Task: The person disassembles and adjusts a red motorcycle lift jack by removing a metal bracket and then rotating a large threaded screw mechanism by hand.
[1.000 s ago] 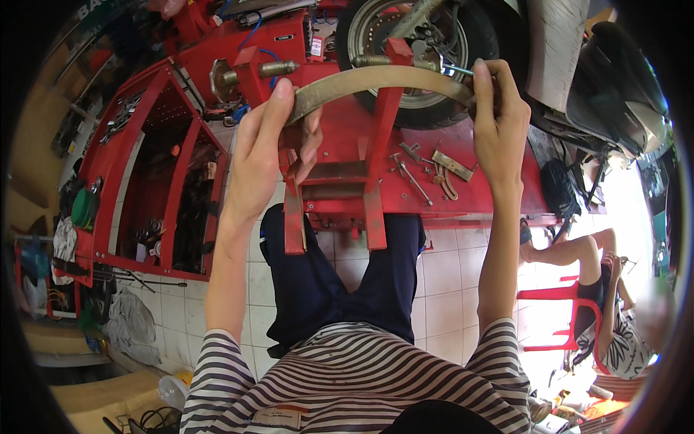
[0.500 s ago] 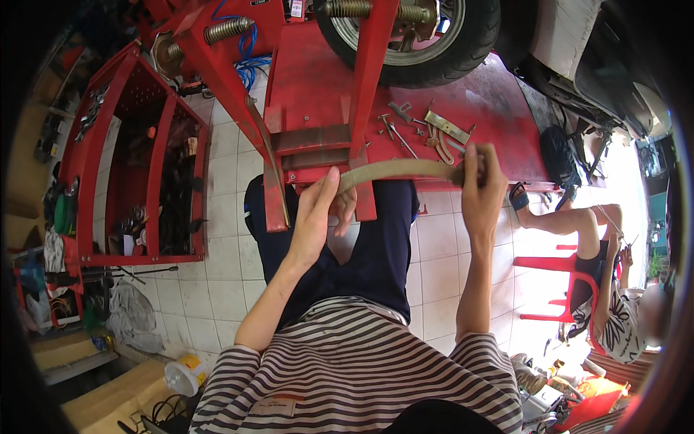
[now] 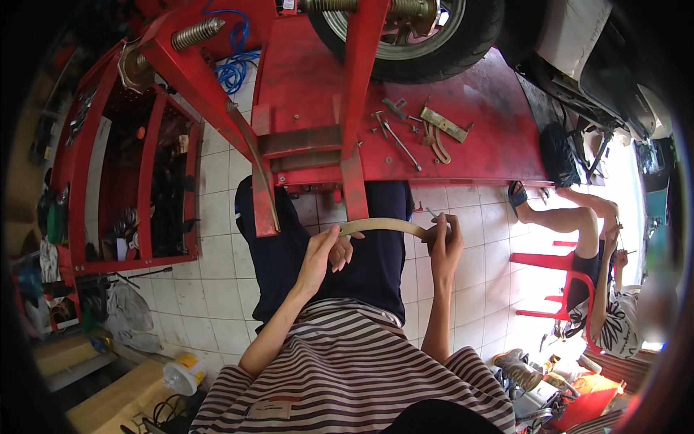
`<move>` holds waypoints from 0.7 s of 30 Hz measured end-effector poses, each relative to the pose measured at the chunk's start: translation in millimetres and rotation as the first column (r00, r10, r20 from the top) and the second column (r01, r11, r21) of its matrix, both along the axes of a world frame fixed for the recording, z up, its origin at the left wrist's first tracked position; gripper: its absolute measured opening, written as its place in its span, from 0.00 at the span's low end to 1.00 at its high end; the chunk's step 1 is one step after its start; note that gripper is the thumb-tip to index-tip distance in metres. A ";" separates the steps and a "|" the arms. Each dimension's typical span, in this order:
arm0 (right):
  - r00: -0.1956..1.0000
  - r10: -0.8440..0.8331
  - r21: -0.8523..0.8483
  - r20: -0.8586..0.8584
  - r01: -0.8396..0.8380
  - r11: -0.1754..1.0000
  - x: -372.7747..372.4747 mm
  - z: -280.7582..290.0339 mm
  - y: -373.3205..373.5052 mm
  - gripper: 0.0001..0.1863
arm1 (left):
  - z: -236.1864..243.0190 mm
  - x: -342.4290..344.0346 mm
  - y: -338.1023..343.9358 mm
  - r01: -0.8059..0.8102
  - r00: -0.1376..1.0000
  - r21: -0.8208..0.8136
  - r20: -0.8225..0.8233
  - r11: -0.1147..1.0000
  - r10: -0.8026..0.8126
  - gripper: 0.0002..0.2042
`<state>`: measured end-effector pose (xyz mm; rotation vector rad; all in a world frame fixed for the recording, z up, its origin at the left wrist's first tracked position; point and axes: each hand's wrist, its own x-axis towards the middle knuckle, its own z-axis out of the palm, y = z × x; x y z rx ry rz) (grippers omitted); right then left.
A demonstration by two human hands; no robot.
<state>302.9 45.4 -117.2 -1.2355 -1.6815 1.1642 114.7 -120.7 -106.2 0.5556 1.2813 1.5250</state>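
Note:
A curved olive-tan strip (image 3: pixel 383 223) bows upward between my two hands, above my lap. My left hand (image 3: pixel 323 254) pinches its left end, thumb on top, the other fingers bent beneath. At the right end my right hand (image 3: pixel 445 244) is closed on the strip, where a darker part shows under the fingers. A thin, pale rod-like tip (image 3: pixel 432 213) sticks out by the right fingertips; what it belongs to is hidden. Beyond my hands, a wrench (image 3: pixel 402 145), a flat metal bracket (image 3: pixel 444 124) and small bolts lie on the red platform (image 3: pixel 488 155).
A red steel frame (image 3: pixel 354 116) with large threaded rods rises ahead, beside a wheel (image 3: pixel 441 58) on the platform. To the left stands a red tool cabinet (image 3: pixel 144 210). A person sits on a red chair (image 3: pixel 553 260) at right. A white bucket (image 3: pixel 184 374) is at lower left.
Both hands have come down and nearer my body with the strip, and the right hand has moved left, closer to the left hand. The view has shifted slightly.

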 end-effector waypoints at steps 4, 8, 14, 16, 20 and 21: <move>0.998 -0.024 -0.023 0.050 0.025 0.999 6.7 9.2 34.5 0.18 | 11.8 -12.0 36.1 0.087 0.965 -0.021 -0.248 0.996 -0.089 0.19; 1.000 -0.020 0.019 -0.023 0.021 1.000 -1.4 16.0 93.5 0.20 | 12.1 -21.9 88.7 0.060 0.819 0.072 -0.573 0.996 -0.008 0.17; 0.993 -0.088 0.180 0.074 0.074 0.981 -32.5 -2.2 186.0 0.21 | -23.4 -28.1 171.3 -0.036 0.431 0.256 -0.868 0.966 0.246 0.28; 0.983 -0.136 0.251 0.119 0.103 0.963 -41.6 -11.9 206.0 0.22 | -35.1 -36.0 188.9 -0.049 0.360 0.236 -0.902 0.971 0.238 0.30; 0.970 -0.183 0.353 0.160 0.117 0.928 -51.9 -26.0 223.4 0.22 | -31.5 -47.7 200.4 -0.002 0.499 0.098 -0.862 0.995 0.086 0.31; 0.964 -0.190 0.373 0.185 0.110 0.921 -55.8 -27.7 219.2 0.22 | -35.3 -50.4 198.8 -0.012 0.445 0.090 -0.892 0.996 0.086 0.31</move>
